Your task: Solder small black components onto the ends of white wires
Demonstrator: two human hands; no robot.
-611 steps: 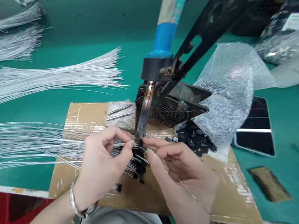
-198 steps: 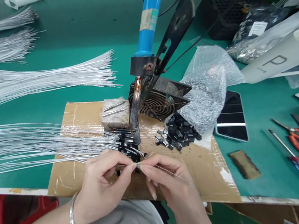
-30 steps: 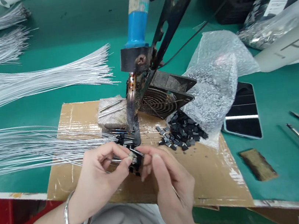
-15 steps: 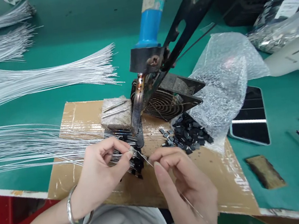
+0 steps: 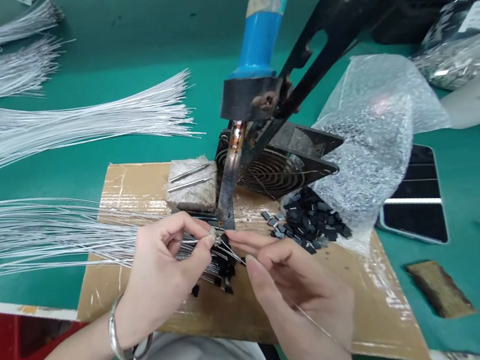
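Note:
My left hand (image 5: 170, 273) is closed in a pinch at the soldering iron's tip, on the end of a thin grey wire; a small piece at the fingertips is too small to make out. My right hand (image 5: 303, 296) pinches a thin solder wire (image 5: 312, 320) that runs back across the palm, its index fingertip almost at the left fingers. Just above both hands, the blue-handled soldering iron (image 5: 259, 40) points down in a black metal bracket (image 5: 306, 45). Loose grey wires (image 5: 50, 230) stretch left from under my left hand, with black-tipped ends (image 5: 223, 269) below the iron.
A cardboard sheet (image 5: 375, 316) lies under the work. On it are a block with two metal rods (image 5: 192, 189), a black fan (image 5: 272, 169) and small black pieces (image 5: 312, 217) by a bubble-wrap bag (image 5: 368, 138). A phone (image 5: 414, 215) and a brown pad (image 5: 440, 289) lie right; wire bundles (image 5: 80, 122) lie left.
My right index finger has stretched toward the left fingertips, and the pinched wire ends sit closer to the iron's tip. The whole view has shifted slightly, moving the iron rightward in the picture.

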